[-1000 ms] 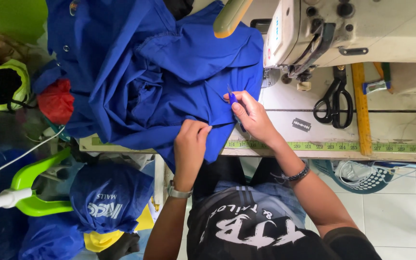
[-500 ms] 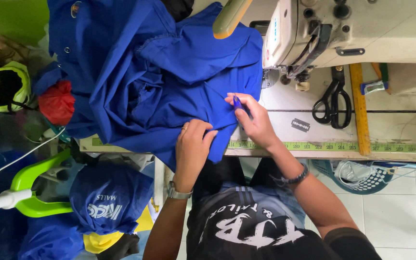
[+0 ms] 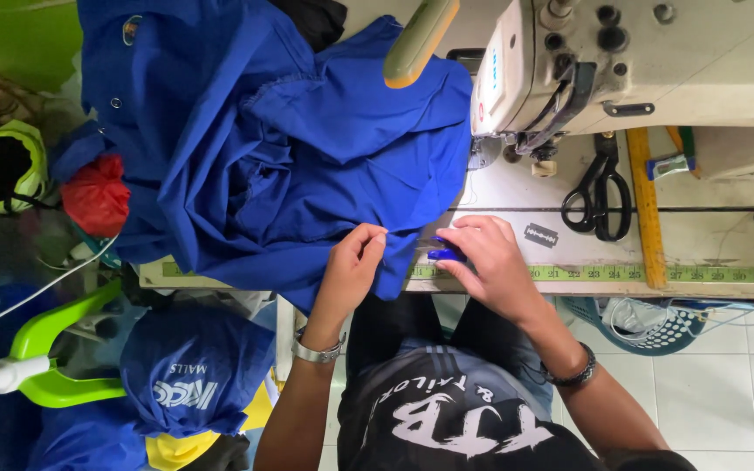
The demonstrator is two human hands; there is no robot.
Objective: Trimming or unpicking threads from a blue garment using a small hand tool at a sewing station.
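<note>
Left hand (image 3: pixel 353 266) pinches the blue cloth (image 3: pixel 307 148) edge at the desk (image 3: pixel 709 253) rim; right hand (image 3: pixel 489 262) grips a small blue tool (image 3: pixel 445 255).

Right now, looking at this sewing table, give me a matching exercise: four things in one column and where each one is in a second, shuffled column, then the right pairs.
Things:
1. black scissors
2. razor blade
3. small blue tool
4. blue garment

Places:
A. pinched at its edge by the left hand
B. flat on the table, just right of the right hand
C. below the sewing machine, beside the yellow ruler
D. under the right hand's fingers

Pairs: 1-C, 2-B, 3-D, 4-A
</note>
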